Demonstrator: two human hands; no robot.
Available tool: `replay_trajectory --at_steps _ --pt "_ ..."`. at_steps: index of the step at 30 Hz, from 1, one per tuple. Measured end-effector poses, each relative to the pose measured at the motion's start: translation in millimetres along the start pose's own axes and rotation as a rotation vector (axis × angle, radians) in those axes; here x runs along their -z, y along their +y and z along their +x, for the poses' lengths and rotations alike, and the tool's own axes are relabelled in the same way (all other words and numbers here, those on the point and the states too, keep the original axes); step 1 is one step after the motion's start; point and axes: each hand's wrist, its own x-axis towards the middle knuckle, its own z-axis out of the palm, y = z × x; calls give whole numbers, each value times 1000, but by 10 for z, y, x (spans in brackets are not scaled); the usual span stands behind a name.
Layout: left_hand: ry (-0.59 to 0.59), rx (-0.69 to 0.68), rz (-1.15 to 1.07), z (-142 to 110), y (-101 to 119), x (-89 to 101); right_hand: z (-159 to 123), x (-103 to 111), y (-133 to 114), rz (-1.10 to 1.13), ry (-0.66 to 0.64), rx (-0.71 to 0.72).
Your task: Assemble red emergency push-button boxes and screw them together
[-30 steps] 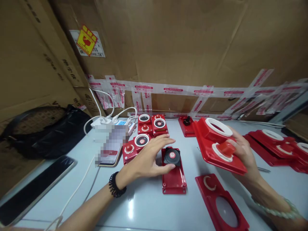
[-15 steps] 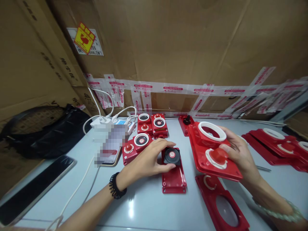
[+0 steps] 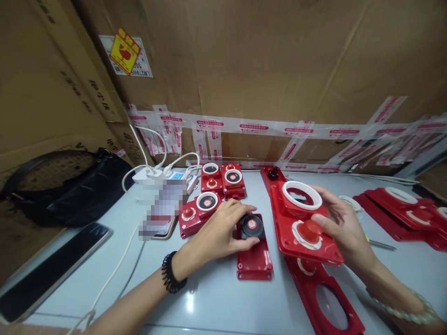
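Note:
My left hand (image 3: 223, 228) has its thumb and fingers closed about a black round speaker (image 3: 252, 227). That speaker sits in the far end of a red plastic base (image 3: 254, 263) lying on the table. To the right, my right hand (image 3: 344, 228) grips a red plastic cover (image 3: 281, 221) by its right side and holds it tilted above the table. The cover carries a white ring (image 3: 303, 194) around an opening and a red dome lamp (image 3: 309, 231) with a white collar. Below it lies another red cover (image 3: 310, 298) with a large oval opening, partly hidden.
Several assembled red alarm units (image 3: 199, 214) stand left of centre. Beside them are a phone (image 3: 164, 211) and a white power strip (image 3: 148, 174) with cables. More red covers (image 3: 387, 218) and a screwdriver (image 3: 382, 244) lie right. A black bag (image 3: 70, 195) and a dark slab (image 3: 59, 270) lie left.
The red cover in my right hand has shifted slightly left and tilted a little. My left hand stays at the black speaker. The whole view has shifted slightly.

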Motion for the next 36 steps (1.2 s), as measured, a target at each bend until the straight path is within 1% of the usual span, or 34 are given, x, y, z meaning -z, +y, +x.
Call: replay_trajectory --at_steps 5,8,11,14,16,19,25,30,36 --pt "4 5 -10 8 14 27 -29 -34 90 -53 -35 54" --pt "-26 32 -76 -21 36 133 -66 -92 197 -118 -77 85" --pt "-60 56 -146 -76 51 281 -98 -158 284 -162 -164 92" --pt "-46 78 -204 -118 55 394 -105 -209 293 -202 -219 118" --pt "-40 68 -225 -126 60 421 -98 -236 269 -240 -257 136" --pt "-94 74 -163 -114 79 400 -82 -271 243 -292 -307 148" --pt "-190 86 -7 -68 117 337 -72 -301 301 -382 -331 148" --pt "-200 66 39 -64 110 309 -87 -300 351 -413 -352 128" --pt "-179 89 72 -41 126 283 -84 -305 397 -428 -360 102"
